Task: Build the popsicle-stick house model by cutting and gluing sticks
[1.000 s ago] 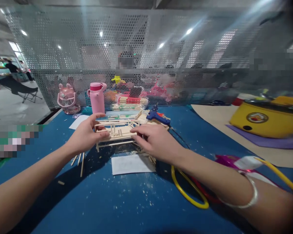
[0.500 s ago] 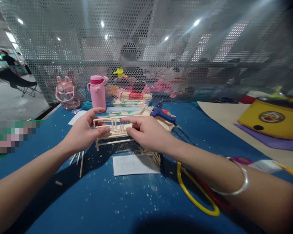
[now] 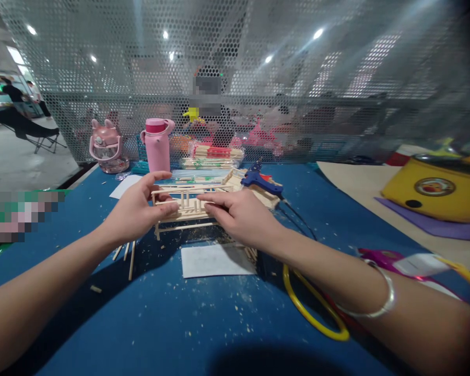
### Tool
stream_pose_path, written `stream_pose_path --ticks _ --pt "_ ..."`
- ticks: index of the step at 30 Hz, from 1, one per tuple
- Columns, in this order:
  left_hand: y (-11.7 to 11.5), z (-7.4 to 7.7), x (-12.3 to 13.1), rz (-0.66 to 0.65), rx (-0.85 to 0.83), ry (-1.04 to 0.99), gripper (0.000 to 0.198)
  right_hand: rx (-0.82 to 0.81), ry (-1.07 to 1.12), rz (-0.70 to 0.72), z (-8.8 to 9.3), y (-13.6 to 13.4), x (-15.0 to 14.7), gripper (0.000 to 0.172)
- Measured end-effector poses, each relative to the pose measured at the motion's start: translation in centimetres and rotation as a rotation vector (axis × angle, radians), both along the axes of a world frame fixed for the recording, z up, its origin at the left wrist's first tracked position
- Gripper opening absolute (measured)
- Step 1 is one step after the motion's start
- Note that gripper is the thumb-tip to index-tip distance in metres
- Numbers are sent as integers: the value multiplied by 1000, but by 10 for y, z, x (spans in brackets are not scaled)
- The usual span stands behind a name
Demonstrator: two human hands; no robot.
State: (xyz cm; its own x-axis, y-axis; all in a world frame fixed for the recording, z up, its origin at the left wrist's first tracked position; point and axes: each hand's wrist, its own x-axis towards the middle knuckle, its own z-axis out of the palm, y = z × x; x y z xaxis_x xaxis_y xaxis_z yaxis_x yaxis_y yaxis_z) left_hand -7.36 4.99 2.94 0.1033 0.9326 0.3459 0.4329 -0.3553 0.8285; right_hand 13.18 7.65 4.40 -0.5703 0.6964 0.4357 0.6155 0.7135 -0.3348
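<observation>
A small frame built of thin wooden sticks (image 3: 184, 213) is held just above the blue table, with short upright sticks standing along its middle. My left hand (image 3: 143, 206) grips its left end, thumb in front and fingers behind. At the frame's right part, my right hand (image 3: 238, 211) has thumb and index finger closed together near the short uprights; what lies between the fingertips is hidden. Behind the right hand, a blue hot glue gun (image 3: 260, 183) rests by another light wooden piece (image 3: 266, 197).
A white paper (image 3: 218, 261) lies before the frame, loose sticks (image 3: 131, 260) to its left. A pink bottle (image 3: 157, 149), a rabbit-eared bottle (image 3: 107, 149) and bagged sticks (image 3: 215, 152) line the mesh screen. Right are a yellow pouch (image 3: 438, 190) and a yellow loop (image 3: 313, 316).
My right index finger has come down from the frame's top stick, closer to the thumb. My left hand keeps its hold. The view has shifted slightly.
</observation>
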Motion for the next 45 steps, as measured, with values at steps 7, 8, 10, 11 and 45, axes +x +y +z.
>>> stream_pose_path --ticks 7,8,10,11,45 --pt "-5 -5 -1 18 74 128 57 25 -17 -16 -5 -10 5 32" --pt "-7 -6 -2 32 91 162 56 38 -15 -21 -5 -13 7 32" --pt "-12 -9 -2 53 113 247 54 66 -7 -27 -4 -19 13 30" --pt "-15 -10 -2 57 118 291 53 80 2 -34 -2 -22 17 29" --pt "-59 -28 20 157 569 239 31 -421 433 180 -16 -72 14 22"
